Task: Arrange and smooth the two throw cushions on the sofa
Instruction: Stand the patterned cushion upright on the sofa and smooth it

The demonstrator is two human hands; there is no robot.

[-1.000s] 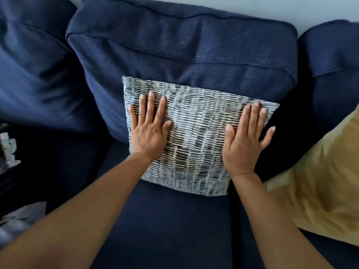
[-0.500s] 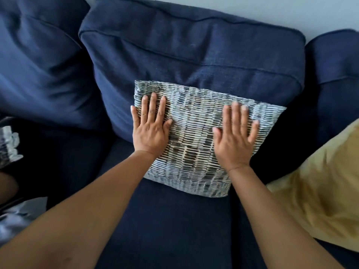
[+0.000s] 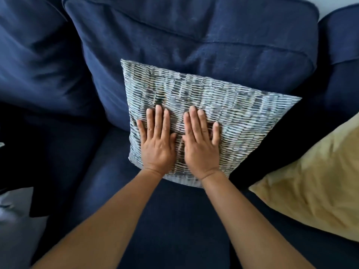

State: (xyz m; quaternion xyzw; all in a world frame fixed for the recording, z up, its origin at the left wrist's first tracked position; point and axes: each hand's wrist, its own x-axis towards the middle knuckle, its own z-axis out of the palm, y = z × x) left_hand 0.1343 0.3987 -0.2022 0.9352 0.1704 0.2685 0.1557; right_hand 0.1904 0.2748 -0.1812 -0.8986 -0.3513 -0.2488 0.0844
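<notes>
A patterned grey-and-white throw cushion (image 3: pixel 223 105) leans upright against the navy back cushion (image 3: pixel 194 35) of the sofa. My left hand (image 3: pixel 157 144) and my right hand (image 3: pixel 200 146) lie flat on its lower middle, side by side, palms down, fingers spread and pointing up. Neither hand grips anything. A yellow throw cushion (image 3: pixel 310 183) lies tilted on the seat at the right, apart from both hands. Its right part runs out of the frame.
The navy seat cushion (image 3: pixel 174 220) lies under my forearms. Another navy back cushion (image 3: pixel 35 55) stands at the left and a third (image 3: pixel 342 55) at the right. A pale grey surface (image 3: pixel 13 226) shows at the lower left edge.
Both hands have slid down and inward on the patterned cushion, from near its side edges to its lower middle, and now almost touch. The view has moved closer.
</notes>
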